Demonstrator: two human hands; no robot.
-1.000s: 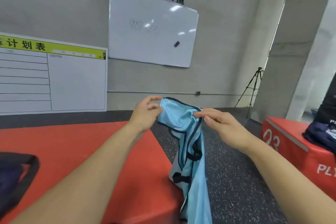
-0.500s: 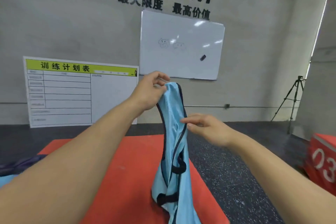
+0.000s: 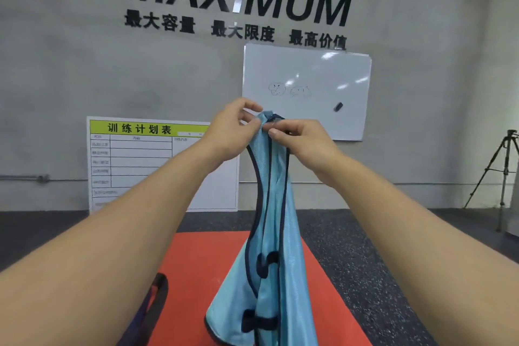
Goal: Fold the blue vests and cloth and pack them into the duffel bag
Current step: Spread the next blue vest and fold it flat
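A light blue vest (image 3: 276,233) with dark navy trim hangs straight down from its top, held up in front of me above the red box (image 3: 207,255). My left hand (image 3: 230,129) pinches the top of the vest on the left side. My right hand (image 3: 300,137) pinches the same top edge from the right, close beside the left hand. The vest's lower part spreads out low over the box, with dark side straps showing. A dark strap (image 3: 153,303), apparently of the duffel bag, shows at the bottom left; the bag itself is out of view.
A grey wall stands ahead with a whiteboard (image 3: 306,93) on it and a schedule board (image 3: 146,160) leaning below. A camera tripod (image 3: 500,174) stands at the far right. Dark speckled floor (image 3: 365,255) surrounds the red box.
My right hand rose from the vest's middle to its top, beside my left hand, and now pinches it. The view tilted upward, showing more wall.
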